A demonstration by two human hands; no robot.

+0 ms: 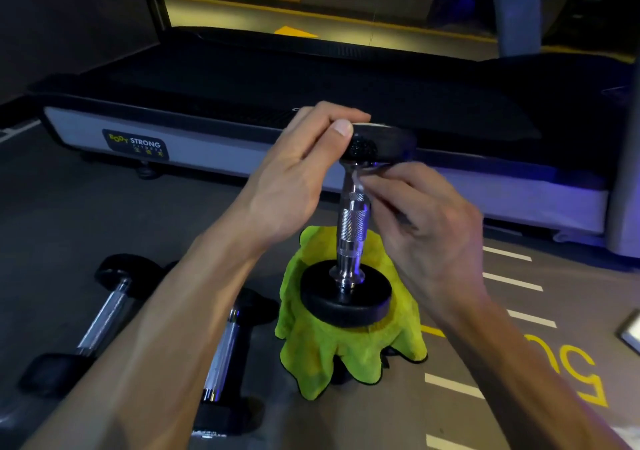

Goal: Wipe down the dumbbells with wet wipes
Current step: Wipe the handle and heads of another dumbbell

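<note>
Dumbbell point(351, 227) stood upright on its lower black plate, on a green cloth point(349, 345) draped over something hidden, on the floor point(173, 214) in front of a treadmill point(242, 103). Top plate held by the left hand point(298, 172), thumb on the plate's near rim, fingers curled over the top. Right hand point(426, 231) just beside the chrome handle, right under the top plate, fingertips pinched on a pale wipe point(358, 182) pressed against the upper neck of the handle; wipe mostly hidden and blurred, only a small pale scrap visible. Knurled middle of the handle bare, between both hands.

Two more dumbbells lying on the floor to the left, near the lower left corner of the view: one point(100, 318) farther left, another point(225, 356) just beside the cloth, partly covered by the left forearm. Both with chrome handles and dark ends, roughly parallel.

Treadmill side rail carrying a "BODY STRONG" label point(136, 143). White dashes and yellow markings point(568, 370) painted on the floor to the right. Edge of a pale flat item point(632, 331) at the far right edge, too cropped to identify.
</note>
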